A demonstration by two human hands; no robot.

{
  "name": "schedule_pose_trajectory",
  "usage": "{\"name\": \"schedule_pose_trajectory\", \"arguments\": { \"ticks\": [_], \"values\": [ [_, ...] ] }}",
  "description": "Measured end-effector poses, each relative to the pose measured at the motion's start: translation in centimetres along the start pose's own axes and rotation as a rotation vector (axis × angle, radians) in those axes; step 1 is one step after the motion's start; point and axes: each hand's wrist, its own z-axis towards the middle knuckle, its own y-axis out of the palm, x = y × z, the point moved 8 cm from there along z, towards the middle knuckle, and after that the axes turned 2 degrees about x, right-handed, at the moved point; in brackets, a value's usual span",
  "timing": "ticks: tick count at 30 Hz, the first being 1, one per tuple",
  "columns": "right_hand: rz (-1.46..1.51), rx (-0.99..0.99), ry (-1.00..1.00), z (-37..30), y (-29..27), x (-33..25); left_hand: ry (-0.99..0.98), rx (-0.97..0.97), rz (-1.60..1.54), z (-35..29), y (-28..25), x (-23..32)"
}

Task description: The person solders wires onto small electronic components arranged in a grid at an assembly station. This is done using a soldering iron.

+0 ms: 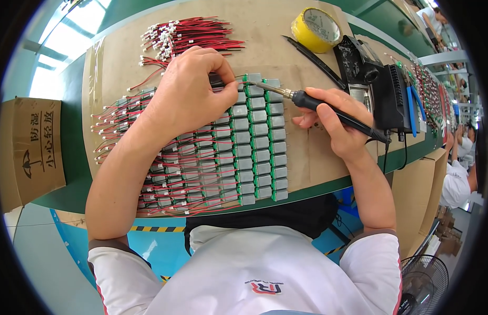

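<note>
Rows of small grey motors with green ends [261, 142] lie side by side on the brown-covered table, and many in the left rows have red and black wires attached. My right hand [341, 123] grips a soldering iron [333, 111] by its black handle. The iron's metal tip reaches left to the green end of a motor in the top row. Close to that tip, my left hand [194, 93] is closed in a pinch on a thin wire, its far end mostly hidden by the fingers. A pile of red and black wires with white connectors [196, 35] lies beyond my left hand.
Yellow tape [316, 30] and a black pen-like tool [315, 62] lie at the far right. Beside them stand a black soldering station [388, 97] and blue-handled pliers [412, 107]. Cardboard boxes flank the table, one at left [31, 149]. Other people sit far right.
</note>
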Motion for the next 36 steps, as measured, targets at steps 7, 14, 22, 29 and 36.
{"name": "schedule_pose_trajectory", "arguments": {
  "ticks": [7,14,22,29,36],
  "values": [
    [-0.058,-0.089,0.023,0.02,0.19,-0.13,-0.004,0.002,0.005,-0.04,-0.06,0.05],
    [-0.064,-0.092,0.018,0.00,0.10,-0.24,0.005,0.001,0.015,0.02,0.01,0.11],
    [-0.028,-0.006,-0.026,0.23,0.13,-0.31,0.001,0.002,0.026,-0.01,0.02,0.06],
    [-0.033,0.004,-0.035,-0.03,-0.29,-0.50,0.003,-0.001,0.026,0.09,-0.02,0.17],
    [0.041,0.054,-0.026,-0.07,-0.40,-0.08,-0.001,-0.007,0.030,0.03,-0.06,0.05]
  ]
}}
